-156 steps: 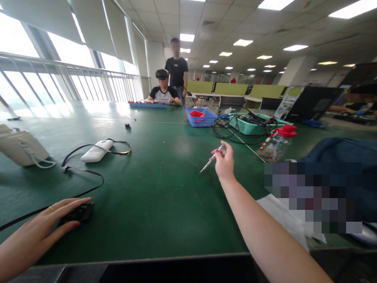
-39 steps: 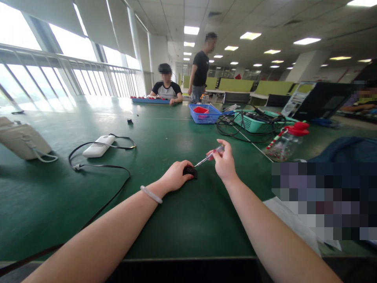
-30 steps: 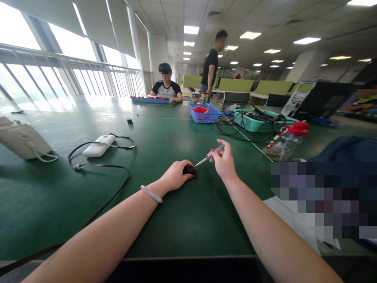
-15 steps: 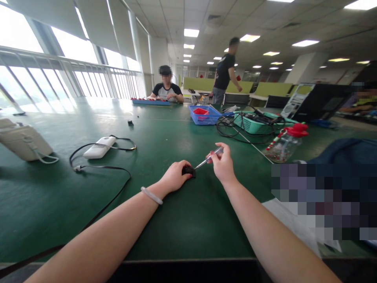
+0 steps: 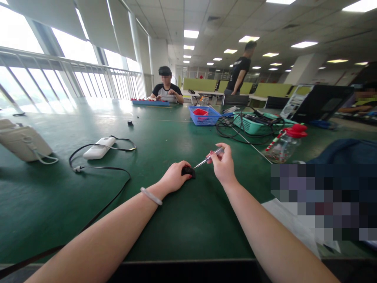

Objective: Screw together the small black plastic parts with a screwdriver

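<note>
My left hand (image 5: 174,177) is curled over a small black plug (image 5: 189,171) that rests on the green table (image 5: 165,220), pinning it in place. A black cable (image 5: 100,210) runs from under that arm towards the table's near left edge. My right hand (image 5: 223,165) pinches a thin screwdriver (image 5: 207,158) with a clear handle. Its metal tip slants down to the left and touches the top of the black plug.
A white power bank (image 5: 94,147) and a beige device (image 5: 23,143) lie to the left. A blue basket (image 5: 204,116), a teal basket with cables (image 5: 253,124) and a red-capped bottle (image 5: 284,143) stand beyond. One person sits at the far side; another stands behind.
My left hand brought the black plug from the near left edge to the table's middle. The screwdriver tip now rests on it. The standing person has walked to the right.
</note>
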Demonstrator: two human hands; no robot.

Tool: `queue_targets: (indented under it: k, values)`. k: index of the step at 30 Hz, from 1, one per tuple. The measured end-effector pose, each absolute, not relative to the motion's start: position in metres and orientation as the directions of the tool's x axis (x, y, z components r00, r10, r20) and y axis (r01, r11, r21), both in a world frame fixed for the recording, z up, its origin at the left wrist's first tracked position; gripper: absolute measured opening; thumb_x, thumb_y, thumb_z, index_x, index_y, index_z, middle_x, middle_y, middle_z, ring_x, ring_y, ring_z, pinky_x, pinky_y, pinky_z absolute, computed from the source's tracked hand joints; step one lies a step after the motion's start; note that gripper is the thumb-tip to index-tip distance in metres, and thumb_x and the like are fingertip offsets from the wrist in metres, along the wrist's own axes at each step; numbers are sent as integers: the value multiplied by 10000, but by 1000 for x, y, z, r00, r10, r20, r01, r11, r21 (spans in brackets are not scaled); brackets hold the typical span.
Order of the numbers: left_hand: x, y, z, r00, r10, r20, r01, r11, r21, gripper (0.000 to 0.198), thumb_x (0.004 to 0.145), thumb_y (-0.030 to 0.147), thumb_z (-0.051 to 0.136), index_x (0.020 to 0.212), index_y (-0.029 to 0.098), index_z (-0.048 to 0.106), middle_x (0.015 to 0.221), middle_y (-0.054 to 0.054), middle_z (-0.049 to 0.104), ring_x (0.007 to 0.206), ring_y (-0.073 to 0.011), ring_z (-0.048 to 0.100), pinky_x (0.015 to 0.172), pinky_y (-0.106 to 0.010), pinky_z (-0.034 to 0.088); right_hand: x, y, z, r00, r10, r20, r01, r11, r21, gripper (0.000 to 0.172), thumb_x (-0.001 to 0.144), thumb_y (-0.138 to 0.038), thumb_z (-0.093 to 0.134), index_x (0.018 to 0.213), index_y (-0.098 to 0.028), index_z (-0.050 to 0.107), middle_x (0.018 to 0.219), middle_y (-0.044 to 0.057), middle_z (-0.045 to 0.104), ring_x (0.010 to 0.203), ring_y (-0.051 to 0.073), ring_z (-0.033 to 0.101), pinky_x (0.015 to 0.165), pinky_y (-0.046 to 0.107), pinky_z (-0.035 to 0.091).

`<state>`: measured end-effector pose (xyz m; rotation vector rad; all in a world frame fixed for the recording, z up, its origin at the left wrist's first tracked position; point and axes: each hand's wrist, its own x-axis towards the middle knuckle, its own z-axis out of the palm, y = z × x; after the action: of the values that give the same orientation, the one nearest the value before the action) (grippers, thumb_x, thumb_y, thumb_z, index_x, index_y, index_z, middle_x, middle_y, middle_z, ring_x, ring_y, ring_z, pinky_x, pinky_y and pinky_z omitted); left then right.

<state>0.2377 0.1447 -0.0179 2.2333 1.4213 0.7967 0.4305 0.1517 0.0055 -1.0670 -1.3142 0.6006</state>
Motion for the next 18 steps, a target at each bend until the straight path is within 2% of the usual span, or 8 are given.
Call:
queue_targets:
  k: [12,18]
  values:
    - [238,146,-19,293,918,268,693,-397,602,273,761,238,705,1031,215,663,1012,-51,717,952,-236,652,874,-356,513,428,150,5,171,854,491,163,467,-869,423,772,-470,681,1006,-241,412,715,-31,653,572,169,670,613,324,562]
    - [238,146,-20,294,913,283,684,-408,605,270,760,229,699,1028,214,664,1010,-47,717,949,-230,651,873,-351,514,426,151,2,124,826,550,165,530,-832,352,791,-439,676,897,-248,400,700,-49,615,525,149,644,532,282,530]
